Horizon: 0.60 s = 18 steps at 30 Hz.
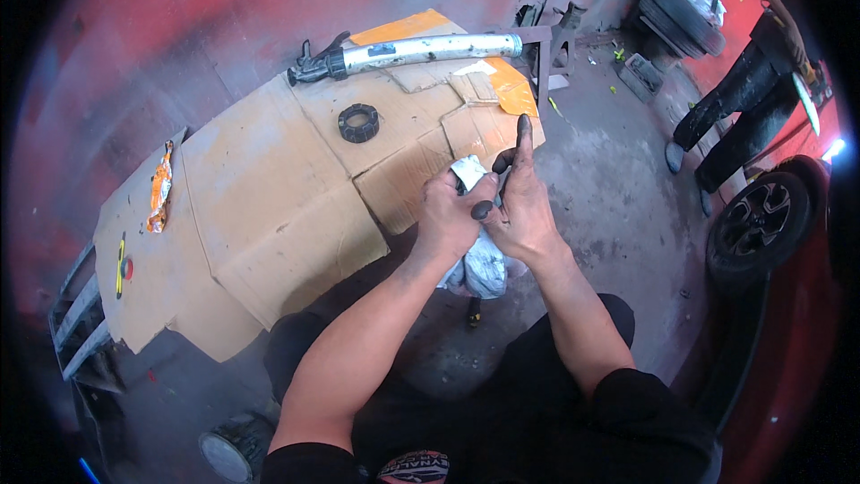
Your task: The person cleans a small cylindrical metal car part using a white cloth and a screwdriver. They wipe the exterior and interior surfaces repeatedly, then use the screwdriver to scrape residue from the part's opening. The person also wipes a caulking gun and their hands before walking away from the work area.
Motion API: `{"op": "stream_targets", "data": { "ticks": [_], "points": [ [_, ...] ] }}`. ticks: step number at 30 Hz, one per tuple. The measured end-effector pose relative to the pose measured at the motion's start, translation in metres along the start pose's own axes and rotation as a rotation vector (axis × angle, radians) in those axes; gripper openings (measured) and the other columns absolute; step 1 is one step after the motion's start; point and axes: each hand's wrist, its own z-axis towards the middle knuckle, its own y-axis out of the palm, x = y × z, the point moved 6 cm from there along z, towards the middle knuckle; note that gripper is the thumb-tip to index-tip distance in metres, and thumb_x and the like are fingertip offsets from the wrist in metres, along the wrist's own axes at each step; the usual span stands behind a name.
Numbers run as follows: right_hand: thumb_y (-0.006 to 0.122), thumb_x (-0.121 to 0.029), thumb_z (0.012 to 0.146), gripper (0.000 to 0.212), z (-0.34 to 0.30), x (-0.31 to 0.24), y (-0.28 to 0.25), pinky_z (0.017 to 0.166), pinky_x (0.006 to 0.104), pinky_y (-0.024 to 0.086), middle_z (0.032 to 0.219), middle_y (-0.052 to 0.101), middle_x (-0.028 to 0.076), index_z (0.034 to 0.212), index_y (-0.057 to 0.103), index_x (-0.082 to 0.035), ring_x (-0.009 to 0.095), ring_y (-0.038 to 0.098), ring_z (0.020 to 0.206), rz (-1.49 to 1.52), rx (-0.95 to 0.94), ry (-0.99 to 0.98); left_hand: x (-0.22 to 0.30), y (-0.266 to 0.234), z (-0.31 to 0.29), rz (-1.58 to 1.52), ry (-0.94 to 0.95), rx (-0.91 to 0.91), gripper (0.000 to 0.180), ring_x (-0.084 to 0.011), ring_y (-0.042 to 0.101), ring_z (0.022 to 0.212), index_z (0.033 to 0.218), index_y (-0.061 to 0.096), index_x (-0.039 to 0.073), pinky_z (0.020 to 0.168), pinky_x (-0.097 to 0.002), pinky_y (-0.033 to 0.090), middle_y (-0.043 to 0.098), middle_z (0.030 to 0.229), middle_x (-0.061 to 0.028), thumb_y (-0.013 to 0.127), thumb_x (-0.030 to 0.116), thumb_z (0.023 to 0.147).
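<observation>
My left hand (445, 222) is closed on a pale, smudged rag (485, 267), which hangs down between my wrists, with one white corner poking up above the fingers. Against it is my right hand (527, 215), its index finger stretched away from me and its thumb pointing left; the fingertips are blackened. The fingers of the right hand look apart, and I see nothing gripped in them. Beyond both hands, a silver caulking gun (421, 52) with a black handle end lies across the cardboard (269, 179). A roll of black tape (359, 123) rests nearer to me.
On the cardboard's left lie a crumpled orange wrapper (160, 188), a yellow cutter (120, 266) and a small red round item (127, 267). A tin can (235, 448) stands at lower left. At right are a person's legs (739, 121) and a red car's wheel (761, 220).
</observation>
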Motion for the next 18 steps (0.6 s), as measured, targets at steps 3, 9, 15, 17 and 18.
{"op": "stream_targets", "data": {
  "ticks": [3,9,15,17,18],
  "points": [
    [0.083,-0.045,0.067,0.136,0.001,-0.004,-0.002,0.080,0.0478,0.053,0.122,0.051,0.032,0.150,-0.013,0.004,0.047,0.063,0.094,-0.011,-0.072,0.091,0.012,-0.013,0.003,0.108,0.030,0.049,0.033,-0.0167,0.065,0.070,0.085,0.067,-0.004,0.068,-0.0353,0.051,0.069,0.076,-0.0136,0.068,0.029,0.088],
    [0.069,-0.079,0.062,0.144,-0.008,0.010,-0.023,0.080,0.0398,0.055,0.118,0.057,0.030,0.151,-0.009,0.003,0.041,0.067,0.094,0.009,0.010,0.094,0.040,-0.126,0.036,0.072,0.027,0.549,0.029,-0.0147,0.060,0.066,0.088,0.064,0.000,0.061,-0.0339,0.047,0.066,0.078,-0.0080,0.067,0.029,0.093],
    [0.070,-0.080,0.064,0.132,-0.022,0.042,-0.037,0.059,0.0264,0.045,0.106,0.046,0.012,0.156,0.004,-0.012,0.013,0.051,0.073,0.263,0.374,-0.254,0.058,-0.136,0.043,-0.356,0.112,0.345,0.024,-0.0129,0.062,0.077,0.102,0.065,0.000,0.070,-0.0280,0.050,0.067,0.089,-0.0046,0.070,0.021,0.092],
    [0.073,-0.078,0.063,0.131,-0.019,0.043,-0.043,0.062,0.0268,0.046,0.108,0.045,0.012,0.155,0.008,-0.012,0.013,0.051,0.077,0.280,0.472,-0.396,0.061,-0.130,0.040,-0.322,0.124,0.289,0.026,-0.0127,0.062,0.082,0.104,0.066,-0.001,0.075,-0.0273,0.050,0.067,0.094,-0.0050,0.072,0.020,0.091],
    [0.074,-0.077,0.063,0.129,-0.019,0.044,-0.046,0.063,0.0273,0.046,0.108,0.045,0.012,0.154,0.010,-0.012,0.014,0.051,0.079,0.259,0.501,-0.442,0.071,-0.124,0.037,-0.311,0.145,0.279,0.026,-0.0128,0.062,0.084,0.104,0.066,-0.001,0.076,-0.0274,0.050,0.067,0.095,-0.0053,0.072,0.019,0.090]
  ]
}}
